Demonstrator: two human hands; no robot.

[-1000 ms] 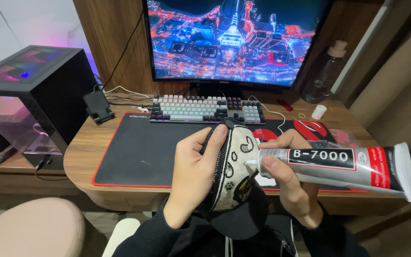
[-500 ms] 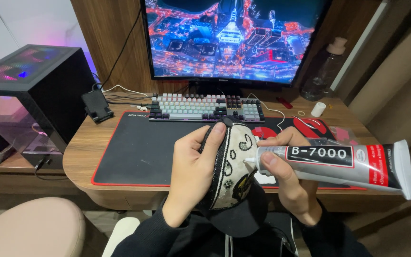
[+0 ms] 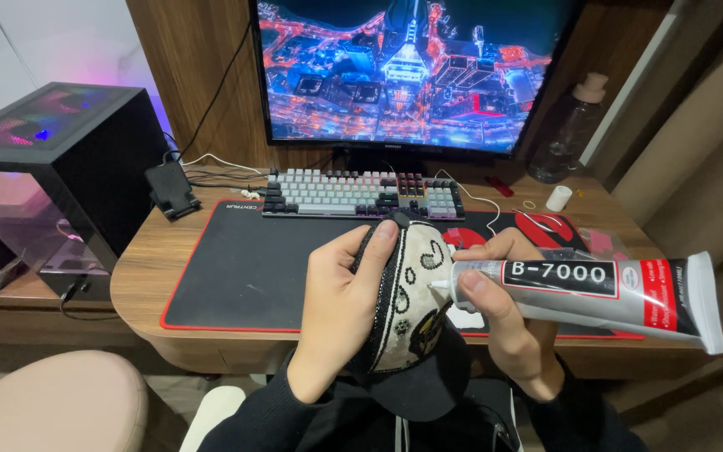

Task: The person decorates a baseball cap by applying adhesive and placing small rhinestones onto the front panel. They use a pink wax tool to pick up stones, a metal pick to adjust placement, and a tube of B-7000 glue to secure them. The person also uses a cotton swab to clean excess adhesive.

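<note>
My left hand point(image 3: 340, 310) grips a dark cap with a cream patterned patch point(image 3: 412, 301) on its front, held upright above my lap at the desk's front edge. My right hand point(image 3: 504, 322) holds a large silver tube of glue point(image 3: 596, 293), lying sideways with its red and white end pointing right. The tube's thin nozzle touches the cream patch near its right edge. The cap's dark brim point(image 3: 424, 385) hangs down between my wrists.
A black desk mat with red edging point(image 3: 244, 268) covers the wooden desk point(image 3: 140, 268). Behind it are a grey and black keyboard point(image 3: 353, 192), a monitor point(image 3: 403, 67), a red mouse point(image 3: 546, 226), a clear bottle point(image 3: 566, 134) and a black computer case point(image 3: 69, 159) at left.
Both hands with the cap and tube have shifted very slightly; the nozzle stays against the patch. Nothing else moved.
</note>
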